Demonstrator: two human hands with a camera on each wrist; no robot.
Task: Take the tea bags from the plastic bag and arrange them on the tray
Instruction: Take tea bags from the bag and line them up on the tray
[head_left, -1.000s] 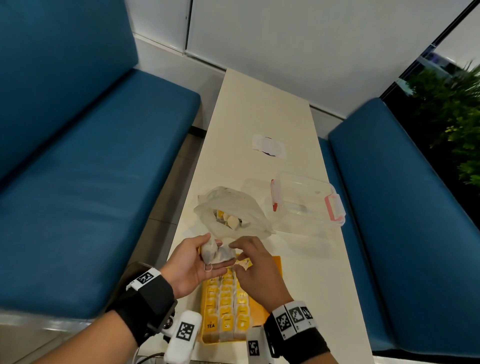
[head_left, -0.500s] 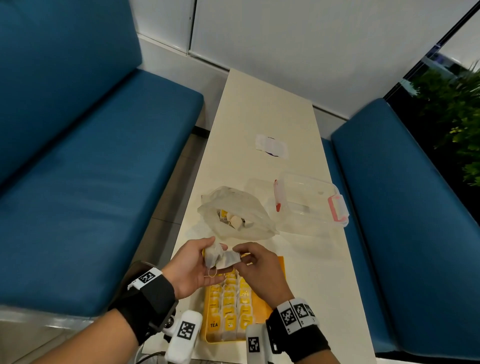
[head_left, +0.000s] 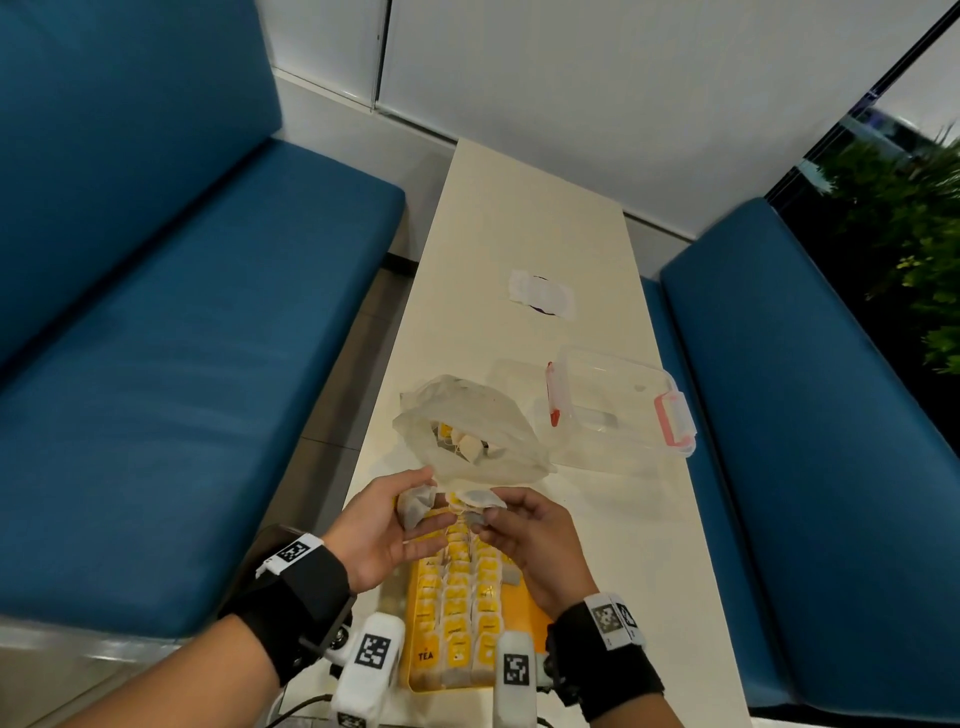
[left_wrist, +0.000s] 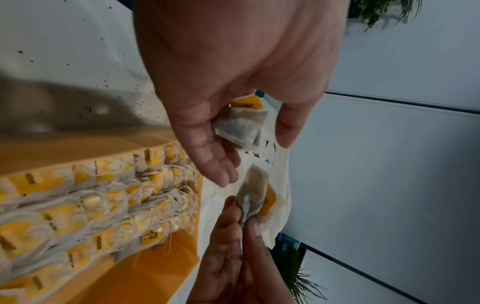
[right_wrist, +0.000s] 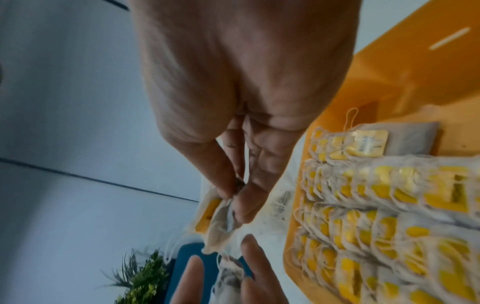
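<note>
While the rows on the yellow tray (head_left: 524, 597) are already long, two tea bags are in the air just above its far end, one in each hand, and I judge the reason to be their strings, which look caught on one another; the left hand (head_left: 382, 525) cradles its tea bag (left_wrist: 240, 128) across loosely curled fingers, the thumb standing apart from it in the left wrist view, so that it serves as an anchor; the right hand (head_left: 530, 540) pinches the second tea bag (head_left: 475, 500) tight between thumb and fingertips by one edge, its yellow tag hanging beside it, as though to draw it clear; holding both near the tray's open end keeps the next placing short, I would guess. The tray lies on the pale table (head_left: 519, 234) at its near end and carries three packed rows of tea bags (head_left: 460, 587), overlapped like tiles with yellow tags upward, and one bag lies alone on the bare strip at its right. The plastic bag (head_left: 467, 431) lies just beyond the hands, its mouth gaping towards them, with a few tea bags left inside; beside it, to the right, stands a clear lidded box (head_left: 618, 405) with red clasps, whose contents I cannot make out.
</note>
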